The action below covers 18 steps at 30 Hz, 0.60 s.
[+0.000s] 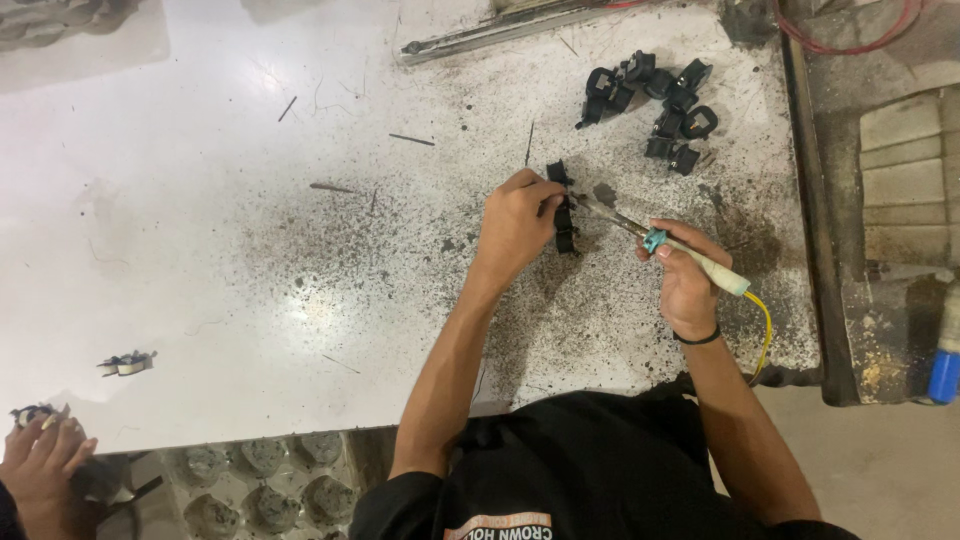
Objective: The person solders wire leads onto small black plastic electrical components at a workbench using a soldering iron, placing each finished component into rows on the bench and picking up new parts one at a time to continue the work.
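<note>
My left hand [517,222] grips a small black plastic part [564,210] and holds it against the white, soot-speckled table [200,230]. My right hand [685,280] holds a soldering iron [660,242] with a pale handle, a teal collar and a yellow cord [764,335]. The iron's metal tip touches the black part just to the right of my left fingers. A black band sits on my right wrist.
A heap of several similar black parts [655,100] lies at the table's far right. A metal bar [490,32] lies along the far edge. Another person's hand [40,465] is at the lower left near a small coil piece [127,364]. A grey moulded tray [260,485] sits below the table edge.
</note>
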{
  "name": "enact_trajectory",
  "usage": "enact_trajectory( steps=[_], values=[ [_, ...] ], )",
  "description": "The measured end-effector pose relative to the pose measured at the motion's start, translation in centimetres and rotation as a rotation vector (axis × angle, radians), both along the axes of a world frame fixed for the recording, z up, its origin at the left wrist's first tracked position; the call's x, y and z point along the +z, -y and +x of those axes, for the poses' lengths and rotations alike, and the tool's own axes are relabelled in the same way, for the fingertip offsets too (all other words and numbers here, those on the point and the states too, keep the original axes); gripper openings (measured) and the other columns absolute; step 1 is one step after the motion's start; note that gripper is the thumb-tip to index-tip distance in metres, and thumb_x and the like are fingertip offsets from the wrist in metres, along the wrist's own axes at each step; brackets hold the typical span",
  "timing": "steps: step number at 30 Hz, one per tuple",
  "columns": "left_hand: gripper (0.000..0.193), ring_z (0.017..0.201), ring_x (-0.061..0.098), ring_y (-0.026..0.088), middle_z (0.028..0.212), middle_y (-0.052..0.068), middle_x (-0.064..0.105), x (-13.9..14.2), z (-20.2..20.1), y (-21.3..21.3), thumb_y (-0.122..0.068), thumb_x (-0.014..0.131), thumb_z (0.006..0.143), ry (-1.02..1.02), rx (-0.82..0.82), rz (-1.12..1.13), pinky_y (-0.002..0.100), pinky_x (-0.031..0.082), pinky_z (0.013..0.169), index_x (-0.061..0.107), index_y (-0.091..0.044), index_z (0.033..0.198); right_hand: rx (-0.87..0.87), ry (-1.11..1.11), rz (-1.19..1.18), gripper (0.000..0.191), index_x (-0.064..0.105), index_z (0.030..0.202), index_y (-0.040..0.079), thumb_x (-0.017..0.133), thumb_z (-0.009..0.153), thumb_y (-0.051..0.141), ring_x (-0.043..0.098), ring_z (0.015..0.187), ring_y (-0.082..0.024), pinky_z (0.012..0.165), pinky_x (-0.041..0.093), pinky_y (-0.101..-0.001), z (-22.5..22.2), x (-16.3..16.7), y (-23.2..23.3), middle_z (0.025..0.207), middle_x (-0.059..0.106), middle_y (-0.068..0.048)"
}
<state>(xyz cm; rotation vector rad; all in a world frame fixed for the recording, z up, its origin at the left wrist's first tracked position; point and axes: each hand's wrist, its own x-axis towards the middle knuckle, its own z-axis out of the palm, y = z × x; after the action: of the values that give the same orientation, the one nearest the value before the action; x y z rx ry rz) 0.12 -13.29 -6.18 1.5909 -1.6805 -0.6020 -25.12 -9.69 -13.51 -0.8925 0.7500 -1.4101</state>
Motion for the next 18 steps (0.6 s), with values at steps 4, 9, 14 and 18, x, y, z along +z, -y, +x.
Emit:
enact_trajectory(
  steps=[4,9,14,18],
  values=[
    [0.012,0.072,0.071,0.028,0.091,0.011,0.071,-0.08,-0.34,-0.27,-0.005,0.077,0.085,0.042,0.009,-0.092,0.039,0.058,0.066,0.08,-0.006,0.097,-0.023,0.012,0.011,0.026,0.071,0.119,-0.008,0.062,0.096,-0.003,0.069,0.095,-0.026,0.083,0.06,-0.0433,-0.03,-0.25,-0.14,0.115,0.071,-0.02],
    [0.02,0.069,0.071,0.029,0.089,0.013,0.07,0.32,-0.41,-0.67,-0.001,0.073,0.08,0.025,0.005,-0.062,0.039,0.059,0.064,0.08,-0.005,0.098,-0.039,0.042,0.005,0.024,0.07,0.119,-0.005,0.063,0.095,-0.003,0.069,0.093,-0.026,0.083,0.061,-0.0437,-0.02,-0.35,-0.14,0.118,0.071,-0.02],
    [0.017,0.071,0.071,0.028,0.089,0.012,0.07,0.26,-0.13,-0.71,-0.001,0.072,0.084,-0.009,0.014,-0.085,0.039,0.058,0.065,0.08,-0.006,0.098,-0.033,0.019,0.026,0.026,0.07,0.118,-0.006,0.062,0.094,-0.002,0.071,0.093,-0.028,0.08,0.061,-0.0413,-0.12,0.03,-0.18,0.116,0.072,-0.02],
    [0.015,0.07,0.071,0.028,0.09,0.011,0.071,-0.15,-0.16,-0.58,-0.001,0.073,0.085,-0.018,0.017,-0.067,0.039,0.058,0.065,0.08,-0.006,0.097,-0.04,-0.008,0.02,0.027,0.071,0.121,-0.009,0.062,0.096,-0.002,0.07,0.087,-0.028,0.081,0.059,-0.0412,0.03,0.21,-0.16,0.106,0.071,-0.02]
  ],
)
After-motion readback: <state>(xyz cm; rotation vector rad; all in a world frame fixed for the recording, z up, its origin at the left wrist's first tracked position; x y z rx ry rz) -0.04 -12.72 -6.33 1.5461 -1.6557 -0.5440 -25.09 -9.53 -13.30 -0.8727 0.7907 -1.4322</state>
